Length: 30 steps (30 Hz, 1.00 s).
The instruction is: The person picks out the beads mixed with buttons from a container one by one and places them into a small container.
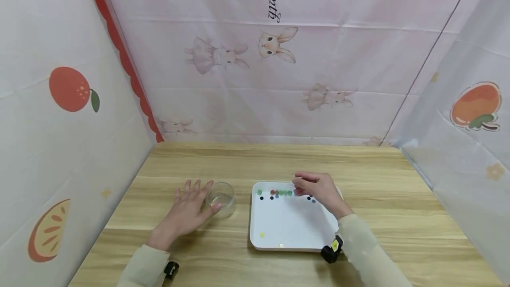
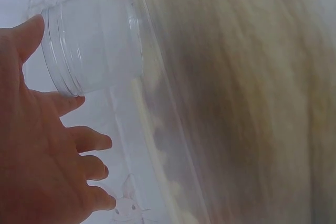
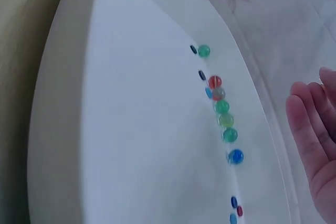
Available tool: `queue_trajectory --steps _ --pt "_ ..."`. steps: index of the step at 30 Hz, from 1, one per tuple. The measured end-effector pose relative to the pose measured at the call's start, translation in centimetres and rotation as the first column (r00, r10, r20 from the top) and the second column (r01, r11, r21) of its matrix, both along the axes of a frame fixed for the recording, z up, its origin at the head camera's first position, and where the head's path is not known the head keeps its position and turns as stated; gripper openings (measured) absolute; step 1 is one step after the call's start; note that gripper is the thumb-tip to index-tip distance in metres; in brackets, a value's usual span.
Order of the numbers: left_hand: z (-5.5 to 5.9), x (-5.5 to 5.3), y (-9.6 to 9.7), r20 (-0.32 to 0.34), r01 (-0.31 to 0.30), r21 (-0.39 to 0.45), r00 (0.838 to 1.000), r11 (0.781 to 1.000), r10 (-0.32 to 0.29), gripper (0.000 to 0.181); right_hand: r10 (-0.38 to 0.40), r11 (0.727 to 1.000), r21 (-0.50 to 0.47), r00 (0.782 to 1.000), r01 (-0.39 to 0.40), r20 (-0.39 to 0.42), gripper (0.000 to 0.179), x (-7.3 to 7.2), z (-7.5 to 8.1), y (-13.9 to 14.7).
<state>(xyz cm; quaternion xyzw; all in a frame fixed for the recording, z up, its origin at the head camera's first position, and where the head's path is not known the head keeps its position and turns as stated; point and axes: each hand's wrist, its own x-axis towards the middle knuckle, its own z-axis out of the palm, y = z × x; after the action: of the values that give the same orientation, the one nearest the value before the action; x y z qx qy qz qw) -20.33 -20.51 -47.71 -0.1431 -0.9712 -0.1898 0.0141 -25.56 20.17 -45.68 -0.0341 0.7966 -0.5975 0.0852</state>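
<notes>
My left hand [image 1: 189,209] rests beside a clear plastic jar [image 1: 221,199], its thumb and index finger on opposite sides of the ridged rim. In the left wrist view the same jar [image 2: 97,40] sits between thumb and index finger, the other fingers spread apart. Over the far edge of a white tray [image 1: 292,225] is my right hand [image 1: 320,189], its thumb and fingertips pinching something small and pale, mostly hidden. Below it, glass marbles line the tray's far side, among them a blue marble [image 3: 236,156], a red marble [image 3: 214,82] and several green ones.
Small flat dark and blue pieces lie near the marbles, such as a dark piece [image 3: 202,75]. A yellow piece [image 1: 262,235] lies in the tray's near left corner. The wooden table [image 1: 223,251] is enclosed by printed cloth walls [image 1: 239,114] at the back and sides.
</notes>
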Motion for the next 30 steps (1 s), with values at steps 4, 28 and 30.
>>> queue_trajectory --steps 4,28,30 --pt "0.1 0.0 0.0 0.001 -0.001 -0.008 1.0 1.0 0.001 0.084 0.04 0.998 -0.045 0.999 -0.041 -0.017 0.048 -0.1 0.3 -1.4" --pt "0.1 -0.1 -0.2 0.024 -0.01 -0.026 1.0 1.0 0.01 0.083 0.2 0.979 0.06 0.974 -0.195 -0.106 0.037 -0.1 1.0 -9.5" --pt "0.1 -0.1 -0.2 0.028 -0.014 -0.027 1.0 1.0 0.015 0.083 0.217 0.976 0.056 0.971 -0.212 -0.103 0.037 0.0 1.1 -10.2"
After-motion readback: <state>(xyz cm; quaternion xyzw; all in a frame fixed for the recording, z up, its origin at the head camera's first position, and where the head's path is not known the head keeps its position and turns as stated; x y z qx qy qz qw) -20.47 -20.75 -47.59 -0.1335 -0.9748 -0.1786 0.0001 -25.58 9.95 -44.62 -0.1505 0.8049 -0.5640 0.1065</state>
